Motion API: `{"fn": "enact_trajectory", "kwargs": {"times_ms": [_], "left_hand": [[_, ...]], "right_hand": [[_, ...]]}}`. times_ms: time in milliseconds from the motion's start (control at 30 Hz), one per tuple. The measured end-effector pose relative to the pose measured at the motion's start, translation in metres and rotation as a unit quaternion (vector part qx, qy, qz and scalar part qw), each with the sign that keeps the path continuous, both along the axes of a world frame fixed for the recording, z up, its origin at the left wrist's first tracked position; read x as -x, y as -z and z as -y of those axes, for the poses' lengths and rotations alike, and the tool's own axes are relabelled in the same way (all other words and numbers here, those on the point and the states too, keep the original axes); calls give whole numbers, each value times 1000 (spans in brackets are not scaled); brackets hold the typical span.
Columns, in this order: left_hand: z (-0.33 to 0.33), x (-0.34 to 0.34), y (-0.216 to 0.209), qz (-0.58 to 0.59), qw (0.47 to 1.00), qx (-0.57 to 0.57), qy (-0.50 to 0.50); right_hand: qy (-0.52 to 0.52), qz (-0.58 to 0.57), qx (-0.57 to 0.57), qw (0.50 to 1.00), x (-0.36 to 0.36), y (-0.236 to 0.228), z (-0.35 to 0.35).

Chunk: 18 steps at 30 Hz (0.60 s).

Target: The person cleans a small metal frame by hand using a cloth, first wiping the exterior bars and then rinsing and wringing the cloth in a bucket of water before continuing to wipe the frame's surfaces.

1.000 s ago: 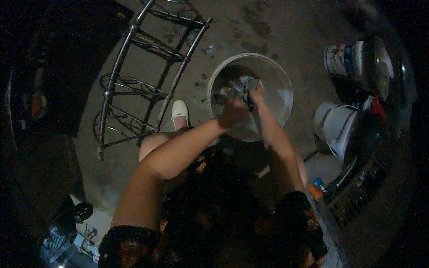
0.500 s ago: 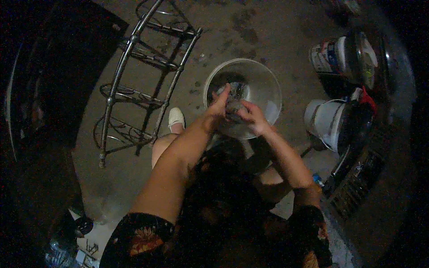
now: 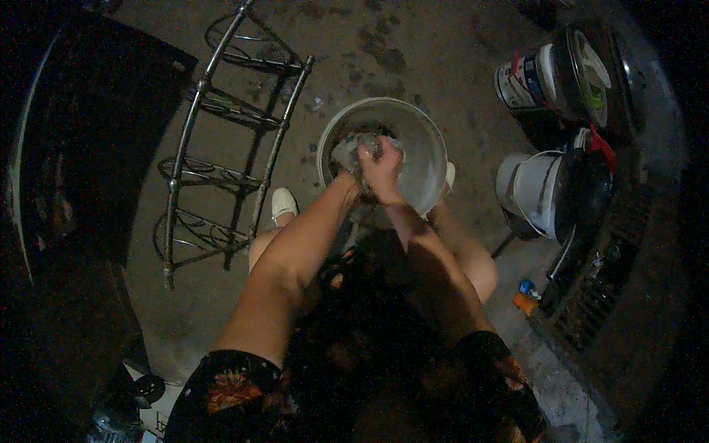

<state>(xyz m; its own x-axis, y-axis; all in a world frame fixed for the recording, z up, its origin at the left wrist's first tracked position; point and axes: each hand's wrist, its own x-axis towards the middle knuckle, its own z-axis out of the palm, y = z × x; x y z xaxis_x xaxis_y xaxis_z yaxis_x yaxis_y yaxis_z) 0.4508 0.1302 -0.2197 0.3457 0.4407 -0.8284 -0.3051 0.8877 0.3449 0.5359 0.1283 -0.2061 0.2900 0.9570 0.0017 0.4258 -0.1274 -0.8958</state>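
Hands: since the earlier frame, the right hand (image 3: 384,176) is closing in beside the left hand (image 3: 352,180).
Left hand: reaching forward, partly hiding; I cannot tell its grip.
Grey cloth (image 3: 347,152): bunching just ahead of both hands; probably feeling soft, light, slippery if wet; gathered folds likely offering the best hold.
Right hand: curling, clamping the cloth's right side.
Tub (image 3: 427,159): surrounding both hands.

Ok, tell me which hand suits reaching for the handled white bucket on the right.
Probably the right hand: both are at the tub, but this one sits nearer the white bucket; the left hand is farther off and partly hidden.
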Motion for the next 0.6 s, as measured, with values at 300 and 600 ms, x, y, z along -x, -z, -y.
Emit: {"fn": "enact_trajectory", "kwargs": {"times_ms": [300,600], "left_hand": [[-25,10,-4,-40,990,73,-118],[-35,21,-12,-117,984,118,-63]], "right_hand": [[-170,379,249,875,-98,167,-10],[-248,355,385,815,-62,214,-13]]}}
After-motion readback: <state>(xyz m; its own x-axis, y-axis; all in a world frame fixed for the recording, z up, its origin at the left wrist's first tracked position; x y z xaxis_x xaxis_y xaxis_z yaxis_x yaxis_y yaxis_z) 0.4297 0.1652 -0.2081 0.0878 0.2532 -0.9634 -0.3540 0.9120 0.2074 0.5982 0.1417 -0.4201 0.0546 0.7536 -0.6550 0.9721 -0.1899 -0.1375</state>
